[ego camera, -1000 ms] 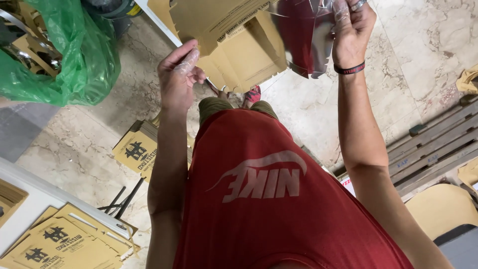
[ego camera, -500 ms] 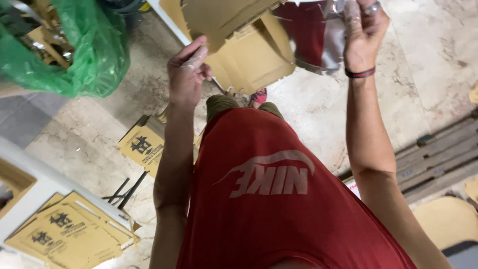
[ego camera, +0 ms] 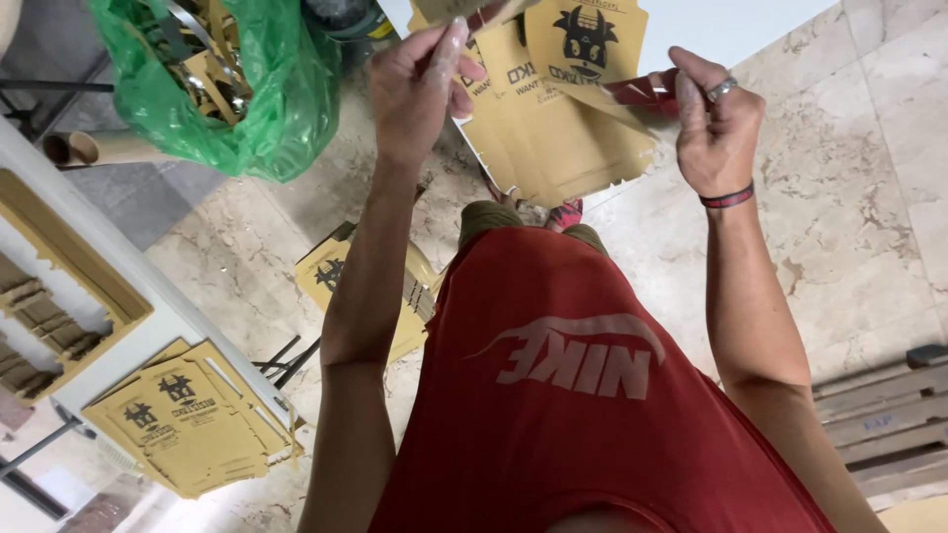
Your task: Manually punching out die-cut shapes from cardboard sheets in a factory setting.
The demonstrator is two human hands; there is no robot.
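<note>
Head camera looks down past a red sleeveless shirt at two raised hands working a flat brown cardboard box blank printed with a black cartoon animal figure. The blank is held up in front of the person, above the marble floor, its lower flap hanging over the stack below. The left hand is closed in a pinch at the blank's upper left edge, thumb and fingers pressed together on what looks like a folded flap; the exact part it grips runs out of the top of the view. The right hand, with a ring and a dark wristband, has its fingers curled around a thin strip with a red, glossy side at the blank's right edge, held lightly between thumb and fingertips.

Judging from this, the step in hand looks like folding or taping the blank into shape, with the strip being drawn along one edge. The next move would call for keeping the left pinch firm while the right hand keeps the strip taut and aligned.

Beneath lie more brown blanks in a stack; another pile sits on a white table to the left. A green plastic bag of cardboard scraps stands nearby.
</note>
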